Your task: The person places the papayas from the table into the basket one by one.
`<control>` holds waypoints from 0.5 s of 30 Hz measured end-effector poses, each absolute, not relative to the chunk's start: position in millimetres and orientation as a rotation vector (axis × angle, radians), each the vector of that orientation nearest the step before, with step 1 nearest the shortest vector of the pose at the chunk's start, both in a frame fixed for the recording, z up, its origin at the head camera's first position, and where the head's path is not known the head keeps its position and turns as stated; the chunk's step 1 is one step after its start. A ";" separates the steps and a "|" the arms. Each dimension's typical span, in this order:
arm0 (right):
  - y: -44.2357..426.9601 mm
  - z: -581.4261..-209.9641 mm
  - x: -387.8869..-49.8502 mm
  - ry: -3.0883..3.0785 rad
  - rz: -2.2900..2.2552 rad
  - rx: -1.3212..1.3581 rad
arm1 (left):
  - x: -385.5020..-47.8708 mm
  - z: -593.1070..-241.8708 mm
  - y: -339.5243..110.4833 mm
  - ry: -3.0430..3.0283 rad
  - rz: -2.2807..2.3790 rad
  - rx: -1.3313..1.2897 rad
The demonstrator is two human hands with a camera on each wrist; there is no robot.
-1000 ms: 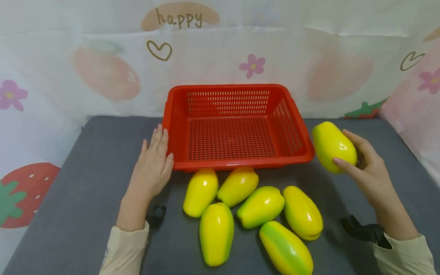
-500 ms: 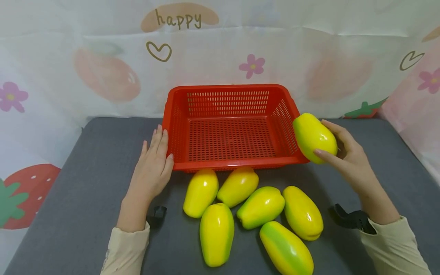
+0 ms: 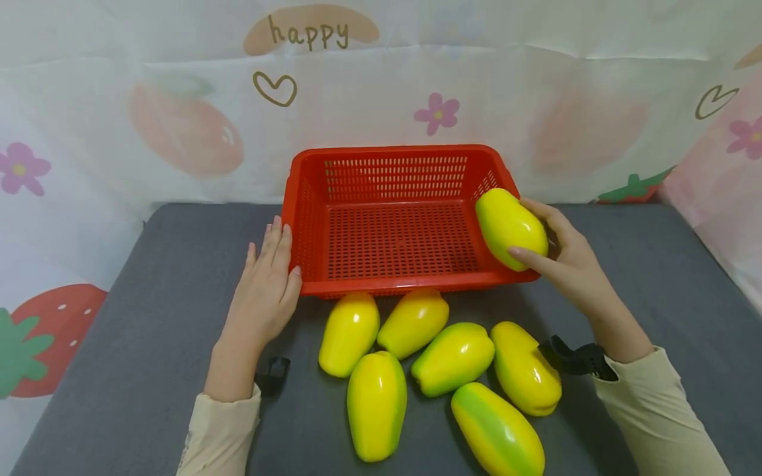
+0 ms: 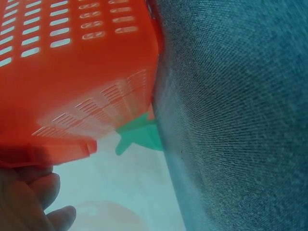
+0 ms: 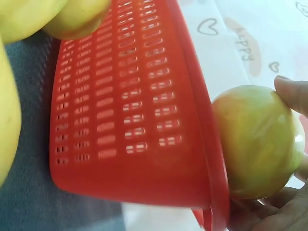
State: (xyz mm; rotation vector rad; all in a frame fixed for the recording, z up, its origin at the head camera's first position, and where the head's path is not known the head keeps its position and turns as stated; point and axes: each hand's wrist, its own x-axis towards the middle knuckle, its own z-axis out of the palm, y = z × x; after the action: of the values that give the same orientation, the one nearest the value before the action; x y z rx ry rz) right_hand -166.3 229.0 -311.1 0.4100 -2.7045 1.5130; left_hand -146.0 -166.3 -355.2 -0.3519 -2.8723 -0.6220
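Observation:
My right hand grips a yellow papaya by its right end, over the right rim of the red plastic basket. In the right wrist view, this papaya shows above the basket's rim, with thumb and fingers around it. At the basket's left side lies my left hand, its fingers straight against the wall. The left wrist view has those fingers touching the basket rim. Several more papayas, yellow with green streaks, lie in front of the basket, one nearest the front left.
The grey cloth-covered table carries everything. A printed curtain hangs behind the basket. Black straps are worn on both wrists. The right strap overlaps the view of the rightmost papaya.
My right hand has carried the papaya leftward and slightly up, from beside the basket to over its right rim. The left hand stays at the basket's left side.

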 end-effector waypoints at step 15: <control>207.7 -317.9 -187.3 -2.824 1.347 0.543 | -146.4 -357.0 -166.9 -2.859 -0.635 -0.356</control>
State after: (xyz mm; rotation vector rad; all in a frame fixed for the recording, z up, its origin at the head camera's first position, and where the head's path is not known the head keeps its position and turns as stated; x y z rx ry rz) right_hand -187.3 207.7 -317.9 0.5429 -2.8235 1.3466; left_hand -146.4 -166.9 -357.0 -0.3561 -2.8592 -0.6345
